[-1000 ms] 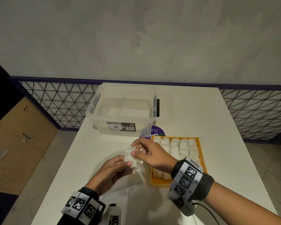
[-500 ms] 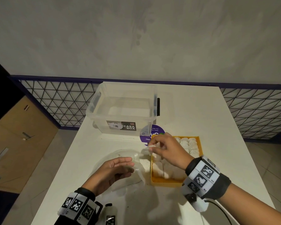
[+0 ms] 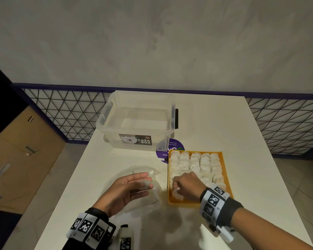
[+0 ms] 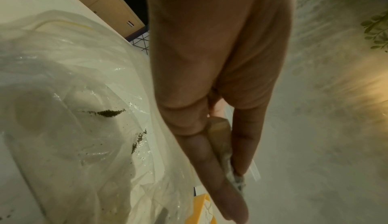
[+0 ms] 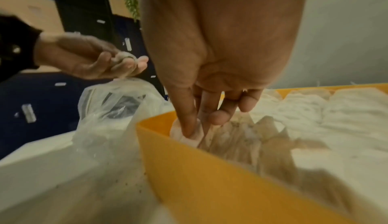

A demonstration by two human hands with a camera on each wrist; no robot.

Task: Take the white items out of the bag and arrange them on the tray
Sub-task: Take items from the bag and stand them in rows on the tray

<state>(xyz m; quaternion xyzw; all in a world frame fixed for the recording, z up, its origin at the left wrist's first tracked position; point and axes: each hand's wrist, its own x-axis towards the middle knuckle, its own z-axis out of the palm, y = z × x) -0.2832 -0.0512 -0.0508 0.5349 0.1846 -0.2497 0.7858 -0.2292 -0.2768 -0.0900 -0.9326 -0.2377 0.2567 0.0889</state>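
At the near left corner of the orange tray (image 3: 226, 173), the right hand (image 3: 187, 184) is pressing one white item (image 5: 186, 135) down into its place, with thumb and fingers closed on it. It looks like a small, soft paper pouch, probably very light and easy to crush or tear, so I judge it is best to pinch it gently by the flat sides and not to squeeze the middle. Many other white items (image 3: 195, 164) are already lying in rows on the tray and are filling most of it. Just left of the tray, the left hand (image 3: 129, 191) is pinching another white piece (image 3: 146, 184) between thumb and nearly straight fingers, above the thin clear bag (image 3: 134, 171), which is lying slack on the worktop (image 3: 215, 123). Behind the tray a clear box (image 3: 139, 121) is standing.
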